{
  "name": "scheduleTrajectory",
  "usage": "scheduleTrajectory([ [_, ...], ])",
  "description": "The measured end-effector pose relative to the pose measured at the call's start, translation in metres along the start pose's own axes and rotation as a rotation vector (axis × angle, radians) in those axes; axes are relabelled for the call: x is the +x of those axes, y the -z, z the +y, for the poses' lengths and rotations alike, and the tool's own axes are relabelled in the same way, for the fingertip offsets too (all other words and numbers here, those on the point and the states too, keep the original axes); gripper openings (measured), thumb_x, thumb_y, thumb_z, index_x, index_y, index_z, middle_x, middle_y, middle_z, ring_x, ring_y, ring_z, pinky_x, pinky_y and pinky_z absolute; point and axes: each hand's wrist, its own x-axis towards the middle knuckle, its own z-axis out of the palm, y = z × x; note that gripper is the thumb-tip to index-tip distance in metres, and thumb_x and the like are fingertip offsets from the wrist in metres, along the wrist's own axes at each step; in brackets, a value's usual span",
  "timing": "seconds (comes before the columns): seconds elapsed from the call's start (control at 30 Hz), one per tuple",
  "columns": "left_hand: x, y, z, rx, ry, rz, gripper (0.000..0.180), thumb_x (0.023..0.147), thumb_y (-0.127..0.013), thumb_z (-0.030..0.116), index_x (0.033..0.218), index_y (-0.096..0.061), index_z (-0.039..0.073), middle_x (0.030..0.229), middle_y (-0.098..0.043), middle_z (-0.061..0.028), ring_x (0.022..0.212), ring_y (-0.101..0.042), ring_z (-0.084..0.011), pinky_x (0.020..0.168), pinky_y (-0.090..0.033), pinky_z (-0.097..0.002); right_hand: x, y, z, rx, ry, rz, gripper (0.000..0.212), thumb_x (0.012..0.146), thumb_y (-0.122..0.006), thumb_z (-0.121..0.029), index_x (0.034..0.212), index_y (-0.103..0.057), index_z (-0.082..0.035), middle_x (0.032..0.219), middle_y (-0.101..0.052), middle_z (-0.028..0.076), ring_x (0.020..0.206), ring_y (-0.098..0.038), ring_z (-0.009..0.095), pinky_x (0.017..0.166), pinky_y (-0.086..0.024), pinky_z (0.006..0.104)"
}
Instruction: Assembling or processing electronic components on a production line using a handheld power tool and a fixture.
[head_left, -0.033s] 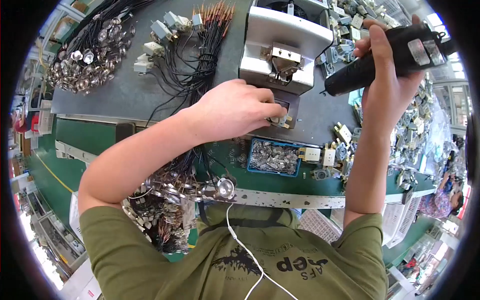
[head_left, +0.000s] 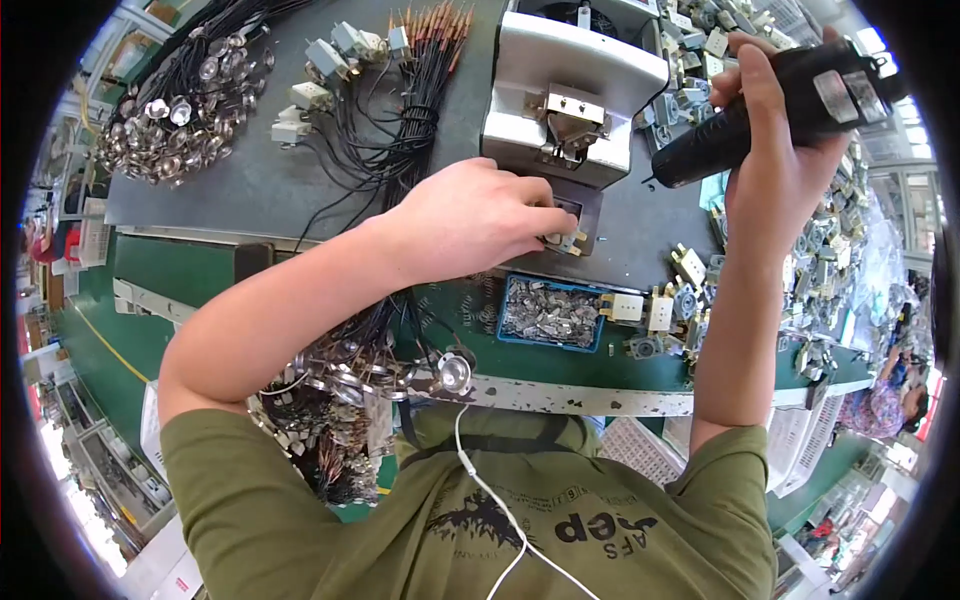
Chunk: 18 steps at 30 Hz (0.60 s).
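Observation:
My right hand (head_left: 785,150) is wrapped round a black electric screwdriver (head_left: 715,140), raised above the right part of the table with its tip pointing left. At the middle my left hand (head_left: 490,215) has its fingers closed on a small ceramic socket with brass terminals (head_left: 568,243), mostly hidden under the fingers. That socket sits at the foot of a white metal machine (head_left: 585,60) with a metal jaw-like head (head_left: 572,125). Close by the left forearm runs a tied bundle of black wires (head_left: 415,130). Below the left hand stands a blue tray (head_left: 552,345) of small metal clips.
A heap of metal cups on black cables (head_left: 180,120) lies at the far left. Several white ceramic sockets (head_left: 335,60) are joined to the wires. More sockets (head_left: 690,265) pile up along the right. Cups and cables (head_left: 350,375) hang at the near table edge (head_left: 560,394).
Almost nothing differs. The whole view has shifted very slightly; both hands keep their places, the left on the socket and the right round the electric screwdriver.

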Motion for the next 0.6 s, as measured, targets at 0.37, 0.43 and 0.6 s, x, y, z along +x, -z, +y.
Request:
scheduleTrajectory([
  [0.37, -0.053, 0.113, -0.062, 0.084, 0.568, 0.734, 0.040, 0.107, -0.059, 0.021, 0.145, -0.058, 0.011, 0.113, -0.070, -0.0030, 0.096, -0.066, -0.0119, 0.083, -0.052, -0.0241, -0.029, 0.100, -0.062, -0.367, 0.191, 0.166, 0.059, 0.104, -0.055, -0.007, 0.154, -0.026, 0.003, 0.133, -0.060, 0.032, 0.114, -0.067, 0.041, 0.097, -0.056, 0.0494],
  [0.43, -0.123, 0.118, -0.127, 0.206, 0.729, 0.554, 0.041, 0.110, -0.052, 0.030, 0.147, -0.058, 0.013, 0.126, -0.068, -0.0089, 0.110, -0.065, -0.0170, 0.095, -0.050, -0.0303, -0.054, 0.129, -0.036, -0.669, -0.067, 0.045, 0.044, 0.103, -0.063, -0.014, 0.142, -0.051, 0.003, 0.128, -0.069, 0.020, 0.105, -0.072, 0.025, 0.093, -0.058, 0.0350],
  [0.6, -0.150, 0.099, -0.153, 0.311, 0.894, 0.198, 0.044, 0.111, -0.047, 0.037, 0.147, -0.058, 0.014, 0.139, -0.062, -0.0178, 0.129, -0.058, -0.0307, 0.110, -0.043, -0.0391, -0.089, 0.144, 0.010, -1.372, -0.288, -0.479, 0.030, 0.093, -0.074, -0.025, 0.119, -0.071, -0.009, 0.105, -0.076, 0.012, 0.101, -0.068, 0.029, 0.092, -0.053, 0.0380],
])
